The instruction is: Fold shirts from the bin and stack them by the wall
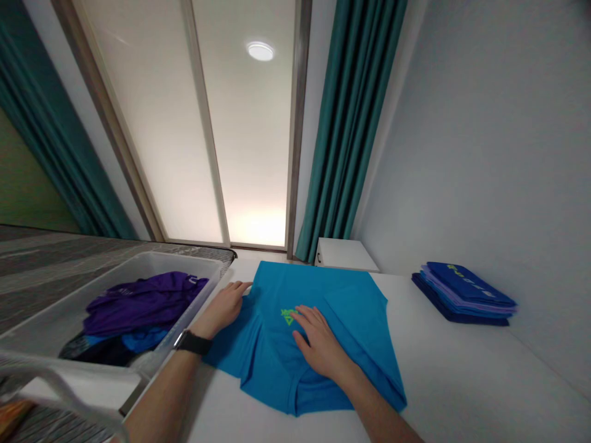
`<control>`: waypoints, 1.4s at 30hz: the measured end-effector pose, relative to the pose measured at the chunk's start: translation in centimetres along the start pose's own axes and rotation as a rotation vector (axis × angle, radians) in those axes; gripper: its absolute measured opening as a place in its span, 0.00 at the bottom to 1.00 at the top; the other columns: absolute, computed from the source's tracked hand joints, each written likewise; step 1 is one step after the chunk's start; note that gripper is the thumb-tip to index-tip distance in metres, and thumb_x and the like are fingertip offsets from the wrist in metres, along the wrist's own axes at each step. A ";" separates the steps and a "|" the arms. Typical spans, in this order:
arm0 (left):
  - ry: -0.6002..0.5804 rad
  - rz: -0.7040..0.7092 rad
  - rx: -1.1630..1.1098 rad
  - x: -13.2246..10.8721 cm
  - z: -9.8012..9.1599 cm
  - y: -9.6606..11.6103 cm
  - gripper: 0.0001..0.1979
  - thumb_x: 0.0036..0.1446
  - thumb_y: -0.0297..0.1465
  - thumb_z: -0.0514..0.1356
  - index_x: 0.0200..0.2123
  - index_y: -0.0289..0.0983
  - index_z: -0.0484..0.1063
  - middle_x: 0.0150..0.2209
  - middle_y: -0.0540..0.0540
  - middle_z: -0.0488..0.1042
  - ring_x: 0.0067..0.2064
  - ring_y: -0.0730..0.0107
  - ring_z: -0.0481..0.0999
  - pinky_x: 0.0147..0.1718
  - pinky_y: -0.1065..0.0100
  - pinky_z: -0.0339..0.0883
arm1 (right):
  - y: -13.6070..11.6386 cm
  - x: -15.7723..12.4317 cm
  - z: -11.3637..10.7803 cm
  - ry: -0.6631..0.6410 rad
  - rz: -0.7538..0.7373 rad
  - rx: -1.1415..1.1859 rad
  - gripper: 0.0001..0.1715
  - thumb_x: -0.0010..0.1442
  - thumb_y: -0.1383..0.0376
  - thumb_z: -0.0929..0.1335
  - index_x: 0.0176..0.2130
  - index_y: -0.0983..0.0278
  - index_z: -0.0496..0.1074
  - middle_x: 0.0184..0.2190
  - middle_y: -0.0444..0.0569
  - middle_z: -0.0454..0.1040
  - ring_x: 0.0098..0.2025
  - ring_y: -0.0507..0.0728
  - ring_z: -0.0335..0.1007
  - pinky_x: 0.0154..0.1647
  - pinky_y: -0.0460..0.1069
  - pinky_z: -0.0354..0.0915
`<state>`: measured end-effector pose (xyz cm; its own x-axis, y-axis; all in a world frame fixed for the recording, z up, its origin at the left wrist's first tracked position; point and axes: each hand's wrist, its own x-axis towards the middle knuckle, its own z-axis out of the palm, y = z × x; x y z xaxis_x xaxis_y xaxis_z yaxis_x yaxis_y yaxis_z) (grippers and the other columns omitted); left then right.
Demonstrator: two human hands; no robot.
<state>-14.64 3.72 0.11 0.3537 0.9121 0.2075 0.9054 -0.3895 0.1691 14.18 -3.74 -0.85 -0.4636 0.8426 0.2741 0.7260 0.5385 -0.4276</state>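
Note:
A blue shirt (281, 357) with a small green print lies spread on the white table (443, 381), its right part folded inward. My right hand (321, 344) rests flat on the middle of the shirt, beside the print, fingers stretched out. At the shirt's left edge is my left hand (228, 303), its fingers extended and touching the cloth near the upper left. A dark watch (192, 342) is on my left wrist. Neither hand grips the fabric.
Left of the table, a white plastic bin (152, 261) holds crumpled purple, blue and dark clothes (143, 301). A stack of folded blue and purple clothes (466, 295) sits at the right by the wall. Beyond the table stands a white cabinet (344, 253).

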 end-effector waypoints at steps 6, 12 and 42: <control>-0.110 -0.161 0.143 -0.9 0.2 -0.9 0.23 0.57 0.21 0.50 0.56 0.38 0.67 0.50 0.38 0.71 0.53 0.54 0.68 0.51 0.56 0.62 | 0.2 0.0 0.5 0.040 -0.033 0.058 0.23 0.65 0.65 0.61 0.58 0.61 0.67 0.59 0.54 0.67 0.63 0.61 0.58 0.67 0.64 0.48; -0.057 -0.165 0.034 -0.6 -0.9 0.0 0.18 0.57 0.23 0.50 0.49 0.37 0.69 0.46 0.38 0.74 0.50 0.51 0.72 0.47 0.55 0.62 | 0.0 -0.1 0.6 0.027 -0.038 0.060 0.22 0.65 0.65 0.61 0.58 0.61 0.67 0.58 0.54 0.68 0.62 0.60 0.59 0.67 0.62 0.48; -0.027 -0.117 -1.133 0.7 -0.8 2.4 0.20 0.50 0.35 0.64 0.47 0.35 0.74 0.47 0.41 0.77 0.46 0.62 0.75 0.47 0.61 0.68 | 0.0 0.0 0.4 -0.004 -0.066 0.080 0.21 0.65 0.66 0.61 0.57 0.63 0.68 0.57 0.55 0.69 0.62 0.60 0.60 0.66 0.63 0.50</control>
<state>-12.44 3.30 1.46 0.2985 0.9475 0.1150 0.2047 -0.1813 0.9619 13.97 -3.73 -1.22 -0.5112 0.8053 0.3003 0.6509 0.5909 -0.4766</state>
